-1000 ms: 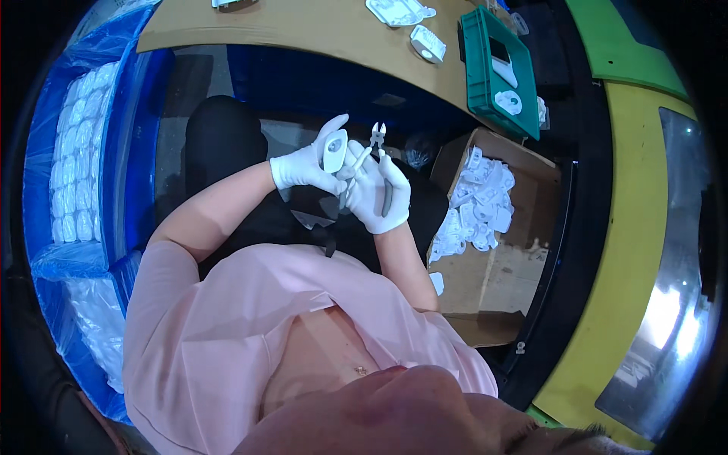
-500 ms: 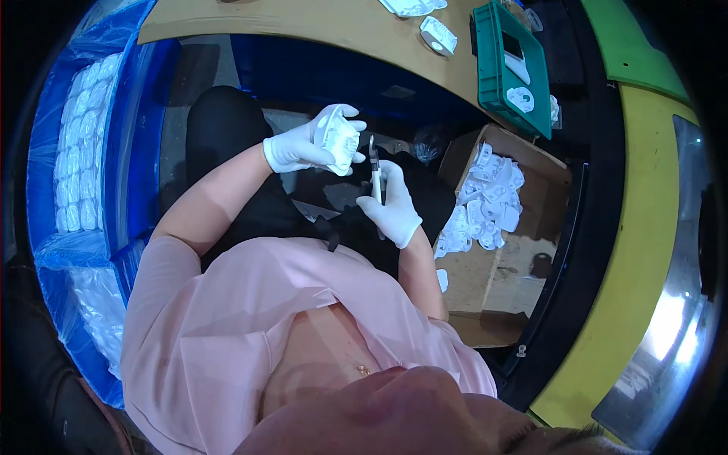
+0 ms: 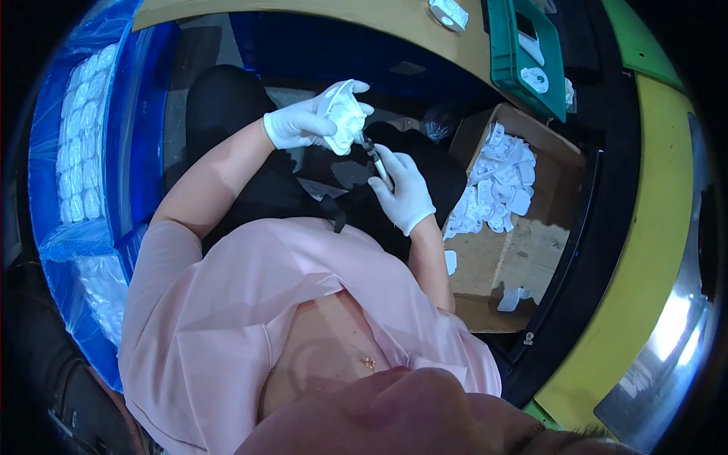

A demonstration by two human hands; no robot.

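Note:
A white moulded plastic part (image 3: 346, 117), with a hollow, ribbed side showing, is raised over my lap. My left hand (image 3: 297, 126), in a white glove, grips it with the thumb on the near side and the fingers round the far edge. Closed round the white handles of a small pair of nippers (image 3: 378, 161) is my gloved right hand (image 3: 406, 195). The dark jaws of the nippers meet the lower right edge of the part; whether they bite on it is too small to tell.
At right an open cardboard box (image 3: 557, 178) holds a heap of white plastic pieces (image 3: 500, 178). A green tray (image 3: 561, 68) stands on the tan tabletop (image 3: 364, 23), beside a white part (image 3: 449, 14). Blue bins (image 3: 114, 152) with wrapped white items stand at left.
The nippers have come up against the part's edge; they were apart from it before. My left hand has tilted the part. A white piece now shows low in the cardboard box. The view has shifted slightly.

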